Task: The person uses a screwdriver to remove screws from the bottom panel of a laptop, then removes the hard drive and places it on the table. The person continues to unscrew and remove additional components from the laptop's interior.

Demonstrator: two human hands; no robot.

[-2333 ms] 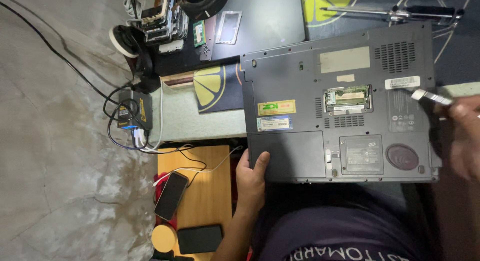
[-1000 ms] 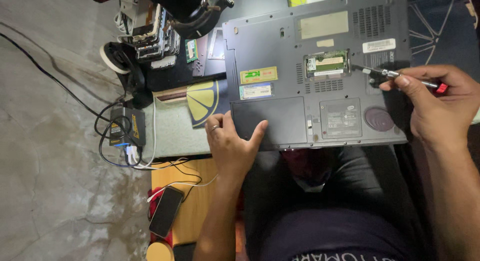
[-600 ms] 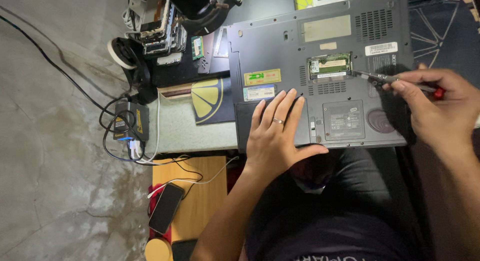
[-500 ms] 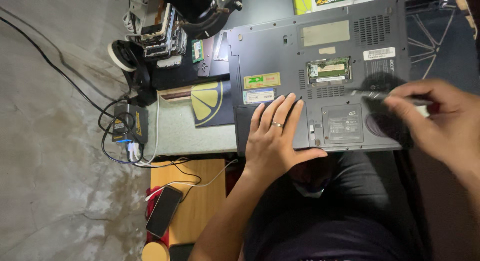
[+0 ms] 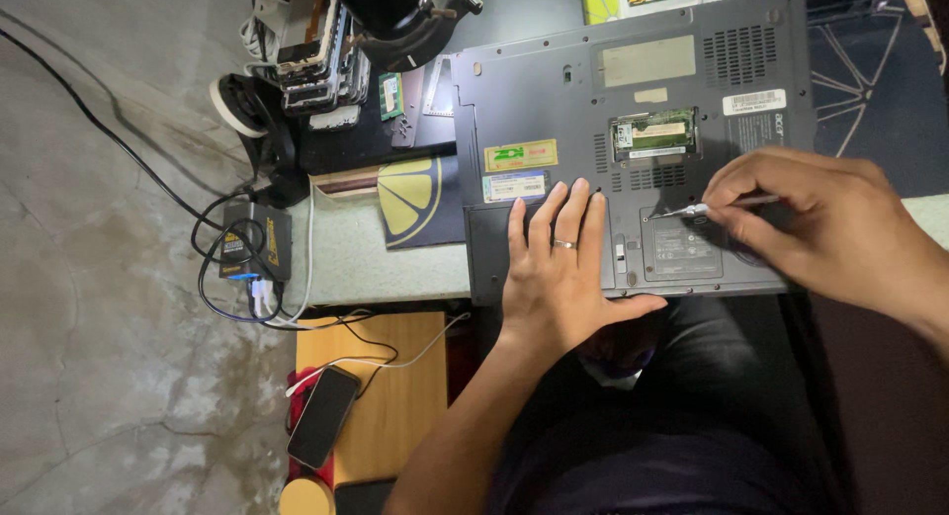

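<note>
Overhead, left hand (image 5: 559,278) lies flat, fingers spread, on upturned laptop (image 5: 633,139); right hand (image 5: 820,228) fingers pinch a screwdriver (image 5: 717,207) against it.

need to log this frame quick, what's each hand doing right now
Left hand: open, flat on the upturned laptop, holding nothing.
Right hand: closed on a screwdriver, tip on the laptop's underside.
</note>
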